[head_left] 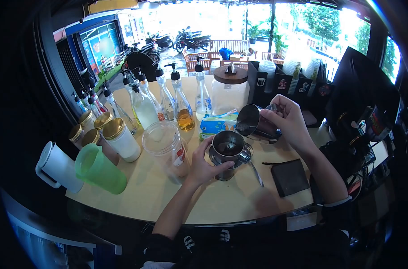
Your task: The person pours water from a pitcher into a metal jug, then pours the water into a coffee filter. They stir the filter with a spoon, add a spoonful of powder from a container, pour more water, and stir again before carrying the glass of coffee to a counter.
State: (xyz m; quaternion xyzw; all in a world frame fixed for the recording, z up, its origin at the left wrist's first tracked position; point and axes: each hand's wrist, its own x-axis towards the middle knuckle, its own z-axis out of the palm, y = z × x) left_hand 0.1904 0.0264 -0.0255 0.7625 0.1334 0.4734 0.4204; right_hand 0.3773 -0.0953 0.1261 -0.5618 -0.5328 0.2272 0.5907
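Note:
My left hand (202, 168) is wrapped round the side of a metal cup (226, 161) low over the counter. Dark liquid seems to lie inside this cup, and its handle points right. Up and to the right, my right hand (284, 117) grips a small metal pitcher (251, 127) near its handle. That pitcher is tilted, its mouth facing left and toward the cup. The two rims are close together; no stream shows between them. A spoon (257, 174) lies just right of the cup.
A clear plastic jar (161, 154) stands left of my left hand. Further left are a green jug (100, 170), a white jug (60, 167) and gold-lidded jars (123, 139). Pump bottles (183, 107) and a wood-lidded jar (230, 94) line the back. At right lies a dark wallet-like pouch (290, 177).

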